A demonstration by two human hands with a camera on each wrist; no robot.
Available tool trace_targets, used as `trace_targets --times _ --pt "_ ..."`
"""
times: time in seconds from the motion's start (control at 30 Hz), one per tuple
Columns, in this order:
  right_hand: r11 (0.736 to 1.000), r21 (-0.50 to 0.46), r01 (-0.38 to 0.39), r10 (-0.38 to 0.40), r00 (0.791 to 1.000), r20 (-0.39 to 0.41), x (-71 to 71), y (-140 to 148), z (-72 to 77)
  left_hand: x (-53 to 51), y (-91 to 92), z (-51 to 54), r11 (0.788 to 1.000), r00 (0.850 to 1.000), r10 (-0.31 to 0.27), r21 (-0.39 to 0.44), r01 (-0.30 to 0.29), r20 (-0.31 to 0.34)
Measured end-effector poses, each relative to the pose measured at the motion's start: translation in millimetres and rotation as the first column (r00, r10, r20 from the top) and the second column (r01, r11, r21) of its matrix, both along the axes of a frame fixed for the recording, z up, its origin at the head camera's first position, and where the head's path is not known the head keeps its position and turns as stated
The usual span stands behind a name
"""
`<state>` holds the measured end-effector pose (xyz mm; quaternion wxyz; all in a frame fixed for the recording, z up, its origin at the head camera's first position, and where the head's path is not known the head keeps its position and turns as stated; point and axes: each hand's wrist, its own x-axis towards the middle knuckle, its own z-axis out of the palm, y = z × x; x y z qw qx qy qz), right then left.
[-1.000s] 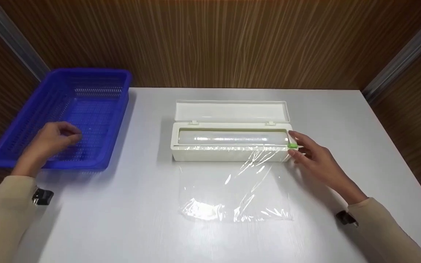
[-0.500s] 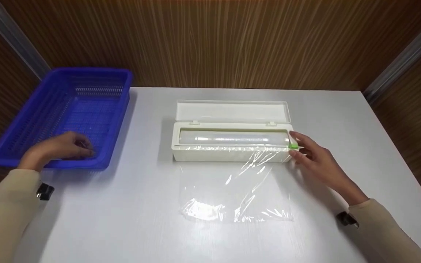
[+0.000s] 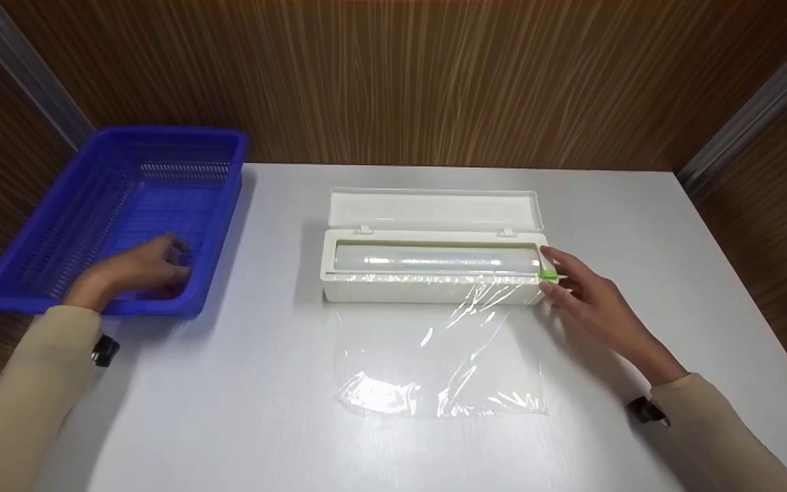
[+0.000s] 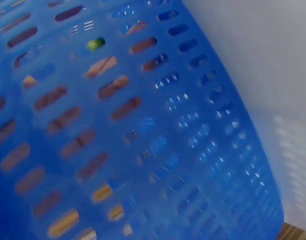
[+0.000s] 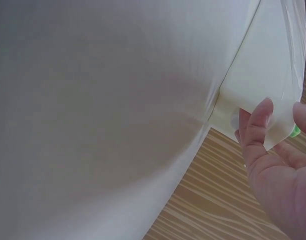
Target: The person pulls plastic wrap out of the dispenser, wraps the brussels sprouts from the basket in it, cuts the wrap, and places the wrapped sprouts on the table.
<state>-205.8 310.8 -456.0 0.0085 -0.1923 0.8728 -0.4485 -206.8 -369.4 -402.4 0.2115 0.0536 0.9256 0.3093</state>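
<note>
A white cling film box [image 3: 427, 290] stands on the table with its lid [image 3: 434, 210] tipped back and a film roll [image 3: 434, 260] inside. Clear film [image 3: 434, 362] trails over its front onto the tabletop. My right hand [image 3: 591, 301] grips the box's right end, beside a green slider [image 3: 548, 273]; thumb and fingers are around that end in the right wrist view too. My left hand [image 3: 137, 270] is down inside the blue basket [image 3: 219, 225], its fingers bent near the front right corner. What lies under those fingers is hidden. Through the slots in the left wrist view, a green bit [image 4: 96, 44] shows.
The white table [image 3: 284, 410] meets wood-grain panels [image 3: 393, 82] at the back and on both sides. The basket's raised walls surround my left hand. The film lies flat between the box and the table's front.
My left hand has moved right and lower into the basket, toward its front right corner. The right hand, the box and the film have stayed put.
</note>
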Motion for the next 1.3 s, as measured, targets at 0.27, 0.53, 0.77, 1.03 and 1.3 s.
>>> trace_targets --times 0.27,0.53,0.77,1.03,1.3 --pt "1.000 -0.004 0.000 0.000 1.000 0.002 0.3 0.8 -0.4 -16.8 9.5 -7.6 0.999 0.997 0.014 0.035 -0.011 -0.073" --pt "1.000 -0.003 0.016 -0.016 1.000 0.010 3.6 5.8 3.5 -31.2 15.9 -9.4 0.998 0.987 0.040 0.050 -0.032 -0.159" --pt "1.000 0.008 0.019 -0.019 1.000 0.020 6.6 7.5 4.2 -37.9 25.2 -11.0 0.998 0.970 0.036 -0.034 -0.046 -0.239" --pt "1.000 0.009 0.021 -0.021 1.000 0.017 7.1 8.5 3.7 -37.5 32.1 -13.1 0.999 0.969 -0.003 -0.050 -0.010 -0.246" --pt "1.000 -0.004 0.017 -0.017 1.000 0.025 6.3 8.1 1.9 -37.5 27.6 -7.6 0.998 0.968 0.049 -0.029 -0.059 -0.247"
